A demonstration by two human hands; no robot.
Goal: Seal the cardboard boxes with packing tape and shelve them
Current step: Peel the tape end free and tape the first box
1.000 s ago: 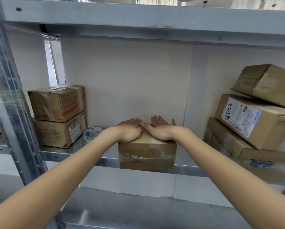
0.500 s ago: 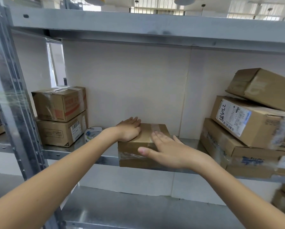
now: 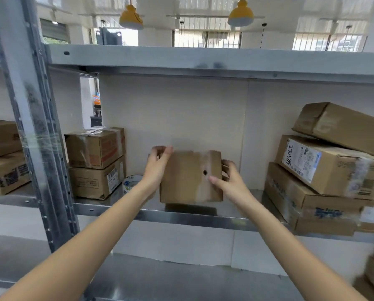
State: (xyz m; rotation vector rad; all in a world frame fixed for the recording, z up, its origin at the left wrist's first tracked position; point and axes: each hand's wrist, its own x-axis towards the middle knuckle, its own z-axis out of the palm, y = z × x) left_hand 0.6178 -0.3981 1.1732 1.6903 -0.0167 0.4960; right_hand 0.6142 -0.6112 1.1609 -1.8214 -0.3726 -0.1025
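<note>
A small brown cardboard box [image 3: 188, 179] with a clear tape strip and a small dark hole on its near face is tipped up just above the middle shelf [image 3: 181, 216]. My left hand [image 3: 156, 168] grips its left side, fingers curled over the top left corner. My right hand [image 3: 230, 181] grips the right side, thumb on the near face and fingers behind the edge. A roll of packing tape [image 3: 130, 181] lies on the shelf just left of the box, partly hidden by my left wrist.
Two stacked boxes [image 3: 96, 164] stand on the shelf at the left. A leaning pile of larger boxes [image 3: 324, 170] fills the right. A steel upright [image 3: 29, 127] rises at the left with more boxes [image 3: 3, 157] beyond it. The upper shelf [image 3: 203, 59] is overhead.
Both hands lay flat on the box top; now they grip its two sides. The box has tipped up so a broad face points at me. My view has tilted upward.
</note>
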